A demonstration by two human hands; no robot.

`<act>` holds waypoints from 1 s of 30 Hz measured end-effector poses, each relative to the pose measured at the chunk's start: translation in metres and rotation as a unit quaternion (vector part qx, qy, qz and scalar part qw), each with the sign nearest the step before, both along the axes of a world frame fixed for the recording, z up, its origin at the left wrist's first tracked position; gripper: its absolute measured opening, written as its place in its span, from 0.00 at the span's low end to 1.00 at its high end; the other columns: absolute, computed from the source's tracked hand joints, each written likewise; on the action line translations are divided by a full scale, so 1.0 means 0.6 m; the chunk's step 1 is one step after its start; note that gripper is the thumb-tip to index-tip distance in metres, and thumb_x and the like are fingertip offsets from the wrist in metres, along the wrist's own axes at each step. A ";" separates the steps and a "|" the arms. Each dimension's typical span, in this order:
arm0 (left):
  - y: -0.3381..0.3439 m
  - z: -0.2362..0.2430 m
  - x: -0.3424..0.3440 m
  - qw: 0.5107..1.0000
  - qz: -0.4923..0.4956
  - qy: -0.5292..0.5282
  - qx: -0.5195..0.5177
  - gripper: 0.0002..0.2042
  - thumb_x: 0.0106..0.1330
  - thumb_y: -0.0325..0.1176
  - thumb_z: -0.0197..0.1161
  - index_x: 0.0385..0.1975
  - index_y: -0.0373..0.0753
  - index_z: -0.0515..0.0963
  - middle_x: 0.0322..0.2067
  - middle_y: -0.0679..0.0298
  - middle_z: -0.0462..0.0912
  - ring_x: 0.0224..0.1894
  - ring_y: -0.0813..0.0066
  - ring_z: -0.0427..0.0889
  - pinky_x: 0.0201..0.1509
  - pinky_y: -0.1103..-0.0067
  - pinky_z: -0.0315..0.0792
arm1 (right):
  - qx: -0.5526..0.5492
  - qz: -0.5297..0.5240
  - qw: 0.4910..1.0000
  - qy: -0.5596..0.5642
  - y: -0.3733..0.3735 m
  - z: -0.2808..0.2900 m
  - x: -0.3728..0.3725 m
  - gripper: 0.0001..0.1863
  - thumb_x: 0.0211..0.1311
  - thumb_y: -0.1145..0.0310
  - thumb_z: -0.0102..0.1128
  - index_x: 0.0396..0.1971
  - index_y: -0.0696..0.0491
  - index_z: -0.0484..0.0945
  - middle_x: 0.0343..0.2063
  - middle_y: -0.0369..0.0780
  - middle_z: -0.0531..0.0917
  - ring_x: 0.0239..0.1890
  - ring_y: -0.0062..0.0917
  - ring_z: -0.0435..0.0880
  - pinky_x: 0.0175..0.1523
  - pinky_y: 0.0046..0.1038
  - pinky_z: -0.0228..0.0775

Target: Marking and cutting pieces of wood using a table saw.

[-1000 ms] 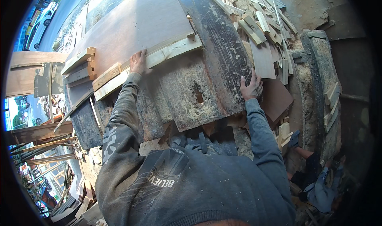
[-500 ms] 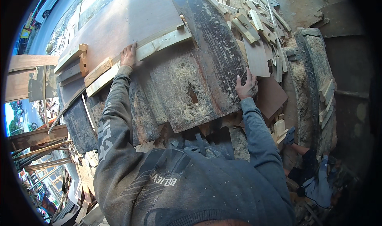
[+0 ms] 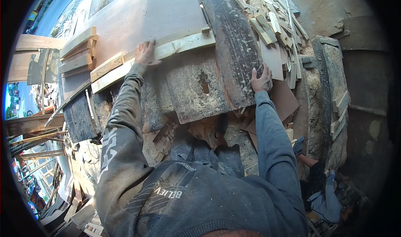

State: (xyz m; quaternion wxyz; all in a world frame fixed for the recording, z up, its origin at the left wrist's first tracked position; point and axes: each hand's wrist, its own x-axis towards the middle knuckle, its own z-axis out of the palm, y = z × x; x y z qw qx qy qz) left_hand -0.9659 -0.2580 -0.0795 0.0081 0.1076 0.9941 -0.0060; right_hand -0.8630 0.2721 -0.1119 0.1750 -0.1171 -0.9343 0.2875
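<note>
My left hand [image 3: 145, 54] rests on a long pale wood batten [image 3: 186, 44], its fingers stretched over the top and its thumb out to the right. The batten lies along the near edge of a smooth brown plywood panel [image 3: 125, 24]. A shorter wood piece [image 3: 107, 66] sits on it, left of the hand. My right hand [image 3: 262, 80] lies with fingers apart against the right edge of a dark, scuffed plank [image 3: 236, 49]. Between my hands is a worn bench board [image 3: 196, 88] covered in sawdust, with a slot in it.
Several wood strips [image 3: 77, 57] are stacked at the panel's left. Loose offcuts [image 3: 267, 28] pile up beyond my right hand, with a brown sheet [image 3: 286, 101] below them. Farther right stands a dusty dark beam [image 3: 332, 82]. Another person [image 3: 323, 195] is at the lower right.
The view has shifted, so the bench sits slightly right and more of the ground and my trousers shows beneath it. Both hands keep about the same places on the wood.
</note>
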 end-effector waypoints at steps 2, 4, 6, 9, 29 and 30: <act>0.028 0.003 0.090 0.999 0.011 -0.023 0.030 0.57 0.33 0.52 0.81 0.70 0.42 0.60 0.58 0.51 0.71 0.61 0.48 0.69 0.67 0.58 0.63 | 0.053 -0.017 0.998 -0.043 -0.004 0.010 0.003 0.31 0.61 0.52 0.62 0.62 0.50 0.71 0.52 0.51 0.76 0.55 0.50 0.75 0.60 0.48 0.67; 0.073 0.028 0.176 0.997 0.016 -0.056 0.052 0.58 0.32 0.55 0.81 0.69 0.41 0.61 0.58 0.50 0.71 0.62 0.48 0.68 0.68 0.58 0.61 | 0.058 -0.007 0.998 -0.036 0.011 0.002 0.005 0.31 0.63 0.49 0.60 0.61 0.51 0.72 0.54 0.51 0.74 0.56 0.49 0.73 0.63 0.49 0.64; 0.095 0.027 0.261 0.994 0.017 -0.064 0.090 0.58 0.31 0.54 0.81 0.69 0.41 0.61 0.58 0.51 0.71 0.62 0.48 0.68 0.67 0.58 0.62 | 0.078 0.069 0.990 0.096 0.010 0.002 0.014 0.31 0.65 0.48 0.59 0.61 0.53 0.72 0.56 0.50 0.73 0.59 0.48 0.70 0.65 0.49 0.61; 0.139 0.060 0.381 0.988 0.059 -0.092 0.104 0.57 0.34 0.52 0.81 0.70 0.41 0.60 0.62 0.52 0.68 0.66 0.47 0.65 0.72 0.55 0.56 | 0.056 0.256 0.959 0.108 -0.060 0.066 0.065 0.31 0.65 0.47 0.60 0.60 0.54 0.73 0.58 0.49 0.72 0.60 0.47 0.69 0.66 0.49 0.59; 0.356 -0.083 0.676 0.004 0.480 0.157 0.863 0.28 0.67 0.60 0.44 0.53 0.46 0.79 0.51 0.59 0.82 0.51 0.56 0.81 0.54 0.57 0.76 | -0.181 0.306 0.933 -0.054 -0.054 0.030 0.454 0.12 0.77 0.61 0.48 0.48 0.54 0.67 0.40 0.47 0.77 0.41 0.45 0.82 0.44 0.39 0.76; 0.311 -0.165 0.725 0.038 0.021 0.102 0.994 0.20 0.68 0.54 0.51 0.41 0.46 0.82 0.38 0.64 0.82 0.41 0.66 0.80 0.45 0.66 0.76 | -0.200 0.352 0.914 -0.016 -0.074 0.056 0.456 0.12 0.77 0.62 0.47 0.49 0.55 0.66 0.41 0.48 0.78 0.41 0.45 0.82 0.44 0.39 0.76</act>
